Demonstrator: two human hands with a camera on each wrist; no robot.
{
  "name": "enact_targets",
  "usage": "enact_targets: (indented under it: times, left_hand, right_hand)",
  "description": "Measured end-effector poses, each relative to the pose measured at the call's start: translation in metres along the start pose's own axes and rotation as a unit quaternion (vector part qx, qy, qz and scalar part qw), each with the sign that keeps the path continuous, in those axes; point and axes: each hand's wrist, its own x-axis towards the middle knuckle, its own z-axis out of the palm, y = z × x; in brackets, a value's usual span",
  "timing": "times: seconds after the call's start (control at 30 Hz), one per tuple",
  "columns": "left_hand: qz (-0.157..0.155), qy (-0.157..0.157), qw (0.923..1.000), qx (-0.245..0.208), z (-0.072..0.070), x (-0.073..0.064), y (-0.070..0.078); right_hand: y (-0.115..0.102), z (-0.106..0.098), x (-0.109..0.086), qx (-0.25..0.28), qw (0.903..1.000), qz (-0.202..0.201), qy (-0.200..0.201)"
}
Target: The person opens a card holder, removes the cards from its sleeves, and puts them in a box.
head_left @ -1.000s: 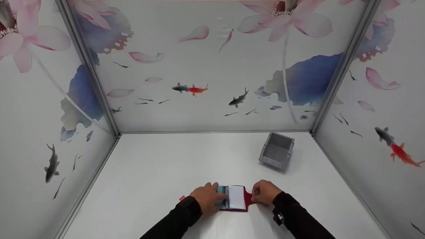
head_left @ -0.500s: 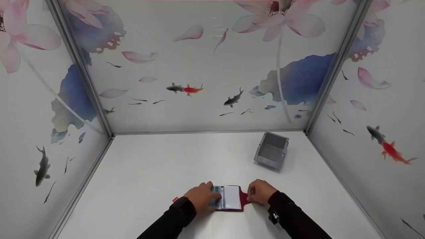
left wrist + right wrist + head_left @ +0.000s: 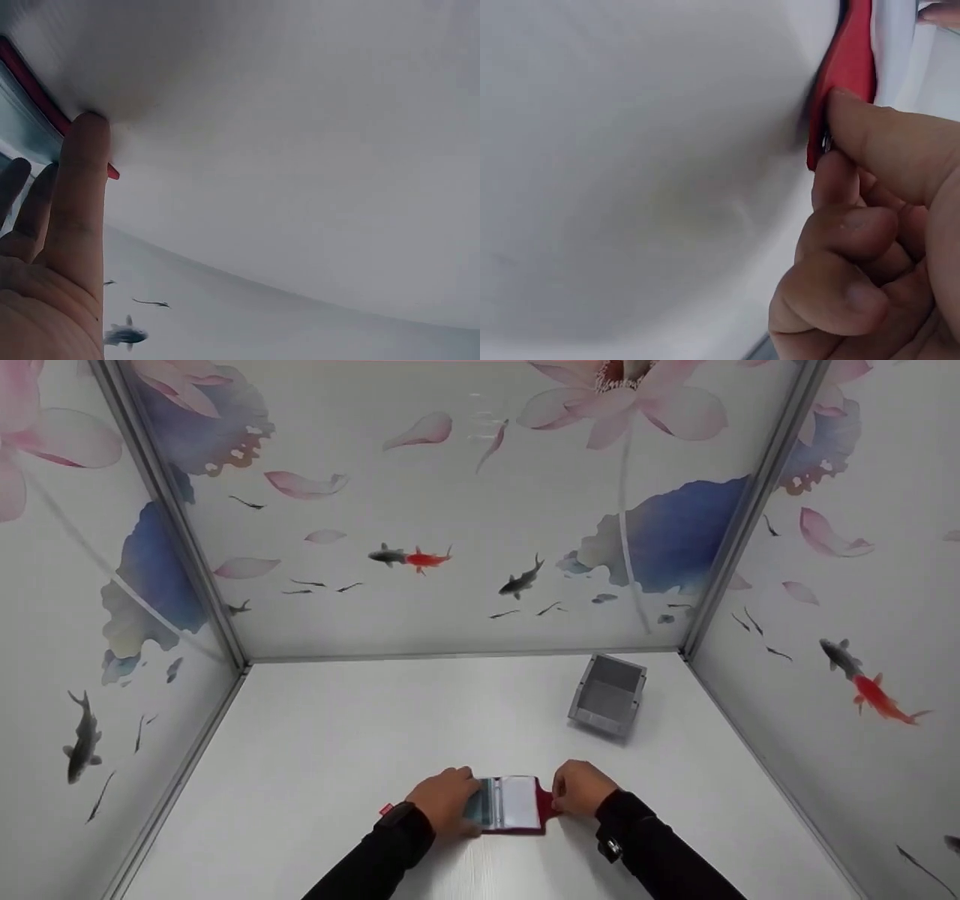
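Two black sleeves (image 3: pixel 660 840) reached over the white desk (image 3: pixel 360 735) in the head view. A little red book (image 3: pixel 519 802) lay spread out flat on it, with a blue-green page on the left and a white page on the right. The left hand (image 3: pixel 442 801) was at the book's left end. The right hand (image 3: pixel 581 789) was at its other end, by the red flap (image 3: pixel 549 804). A gray box (image 3: pixel 609 695) sat farther back, well apart from the book, near the back wall (image 3: pixel 450 619) with its painted fish and flowers.

In the left wrist view, the left hand's fingers were stretched out, and one touched the book's red edge.

In the right wrist view, the right hand pinched the flap between its thumb and a fingertip. A bit of shiny metal (image 3: pixel 826 141) peeked out there.
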Motion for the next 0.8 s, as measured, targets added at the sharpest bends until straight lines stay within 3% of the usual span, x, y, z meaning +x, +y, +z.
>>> enact_targets:
  times: [0.2, 0.43, 0.57, 0.7, 0.8]
  left_hand:
    - [-0.010, 0.006, 0.9999, 0.006, -0.005, -0.001, 0.002]
    - [-0.032, 0.005, 0.9994, -0.015, 0.005, 0.002, -0.002]
    - [-0.037, 0.001, 0.9992, -0.013, 0.004, 0.000, -0.001]
    - [-0.032, 0.006, 0.9993, -0.017, 0.001, -0.002, 0.001]
    - [-0.031, 0.010, 0.9993, -0.018, 0.001, -0.002, 0.002]
  right_hand:
    - [-0.019, -0.007, 0.005, -0.032, 0.9994, 0.001, 0.016]
    - [-0.038, -0.005, 0.010, -0.070, 0.9967, 0.002, 0.042]
    - [-0.049, -0.003, 0.013, -0.079, 0.9953, -0.003, 0.056]
    - [-0.063, -0.002, 0.015, -0.063, 0.9953, -0.033, 0.066]
    - [-0.073, 0.000, 0.018, -0.010, 0.9972, -0.056, 0.049]
